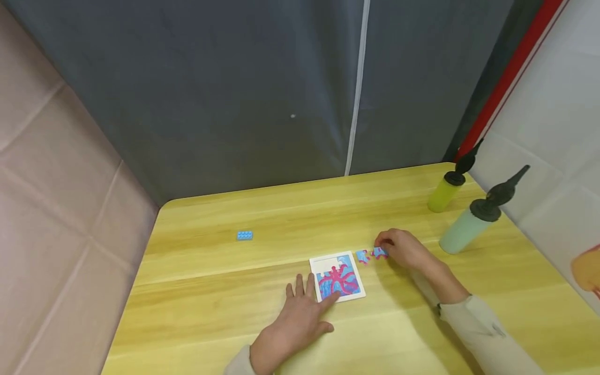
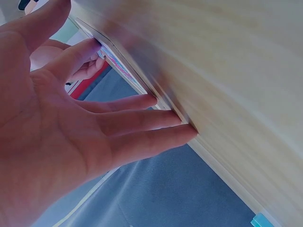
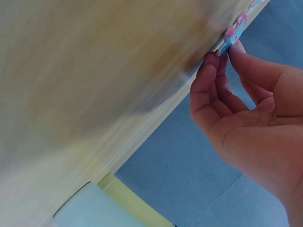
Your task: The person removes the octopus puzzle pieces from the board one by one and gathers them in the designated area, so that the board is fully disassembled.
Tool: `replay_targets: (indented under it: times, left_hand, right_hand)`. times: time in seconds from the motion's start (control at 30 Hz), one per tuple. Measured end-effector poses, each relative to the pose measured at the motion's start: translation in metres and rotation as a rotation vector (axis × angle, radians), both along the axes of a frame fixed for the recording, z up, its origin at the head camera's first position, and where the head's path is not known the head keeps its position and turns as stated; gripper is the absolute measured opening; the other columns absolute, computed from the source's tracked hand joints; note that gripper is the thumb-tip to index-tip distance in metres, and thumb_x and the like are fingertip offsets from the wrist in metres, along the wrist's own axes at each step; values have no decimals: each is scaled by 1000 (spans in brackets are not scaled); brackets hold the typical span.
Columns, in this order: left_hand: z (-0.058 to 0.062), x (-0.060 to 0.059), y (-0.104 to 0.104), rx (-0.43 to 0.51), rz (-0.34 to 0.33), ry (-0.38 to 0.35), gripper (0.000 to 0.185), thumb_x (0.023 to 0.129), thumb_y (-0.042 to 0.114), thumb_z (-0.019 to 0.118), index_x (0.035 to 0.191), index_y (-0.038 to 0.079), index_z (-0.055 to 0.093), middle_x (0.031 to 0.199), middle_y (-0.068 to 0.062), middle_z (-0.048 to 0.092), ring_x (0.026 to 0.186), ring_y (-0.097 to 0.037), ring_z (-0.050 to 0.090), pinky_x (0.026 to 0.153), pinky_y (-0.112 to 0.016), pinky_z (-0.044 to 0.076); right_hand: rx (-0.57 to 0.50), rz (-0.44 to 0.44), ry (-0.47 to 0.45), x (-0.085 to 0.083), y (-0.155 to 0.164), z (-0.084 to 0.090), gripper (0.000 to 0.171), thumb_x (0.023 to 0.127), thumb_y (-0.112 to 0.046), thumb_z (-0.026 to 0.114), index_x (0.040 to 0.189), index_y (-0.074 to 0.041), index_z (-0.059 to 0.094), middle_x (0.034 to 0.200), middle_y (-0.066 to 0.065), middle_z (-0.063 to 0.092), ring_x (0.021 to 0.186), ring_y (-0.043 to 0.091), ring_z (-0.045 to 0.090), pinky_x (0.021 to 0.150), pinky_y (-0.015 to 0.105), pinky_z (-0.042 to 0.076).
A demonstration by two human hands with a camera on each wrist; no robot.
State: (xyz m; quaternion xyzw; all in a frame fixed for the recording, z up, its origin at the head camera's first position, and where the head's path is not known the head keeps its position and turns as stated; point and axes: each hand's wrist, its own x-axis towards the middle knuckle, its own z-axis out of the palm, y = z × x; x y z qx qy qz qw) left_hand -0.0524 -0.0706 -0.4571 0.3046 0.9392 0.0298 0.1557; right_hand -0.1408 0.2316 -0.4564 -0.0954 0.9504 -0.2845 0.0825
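A square octopus jigsaw puzzle in a white tray (image 1: pixel 330 263) lies on the table, with the tray's bare white base showing along the upper part. My left hand (image 1: pixel 300 319) is beside it, fingers spread and straight. Its index fingertip rests on the puzzle's lower edge, while the other fingertips touch down along the tray's left side. To the right of the tray, my right hand (image 1: pixel 404 249) pinches a blue and pink puzzle piece (image 3: pixel 232 39) between thumb and fingers, low over the tabletop. Another puzzle piece (image 1: pixel 362 256) lies between that piece and the tray.
A light blue toy brick (image 1: pixel 245 235) sits farther back on the left of the wooden table (image 1: pixel 197 312). Two bottle-shaped pumps with black tops, one pale green (image 1: pixel 464 232) and one yellow-green (image 1: pixel 442 196), stand on the right. A dark curtain (image 1: pixel 234 104) hangs behind the table.
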Motion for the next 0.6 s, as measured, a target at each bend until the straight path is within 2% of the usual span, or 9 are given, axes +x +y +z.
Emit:
replay_targets:
  times: [0.27, 0.6]
  left_hand:
    - [-1, 0, 0, 7, 0, 9, 69, 91, 58, 68, 155, 45, 44, 160, -32, 38, 145, -58, 37, 111, -67, 41]
    - [1, -3, 3, 16, -42, 35, 69, 92, 58, 68, 155, 44, 43, 160, -32, 37, 145, -59, 37, 110, -67, 43]
  right_hand:
    - [9, 11, 19, -1, 0, -2, 18, 99, 0, 59, 95, -9, 74, 97, 8, 73, 89, 22, 61, 84, 44, 53]
    - [6, -11, 35, 3, 9, 1, 16, 101, -2, 58, 100, -8, 74, 97, 8, 72, 87, 22, 59, 82, 42, 52]
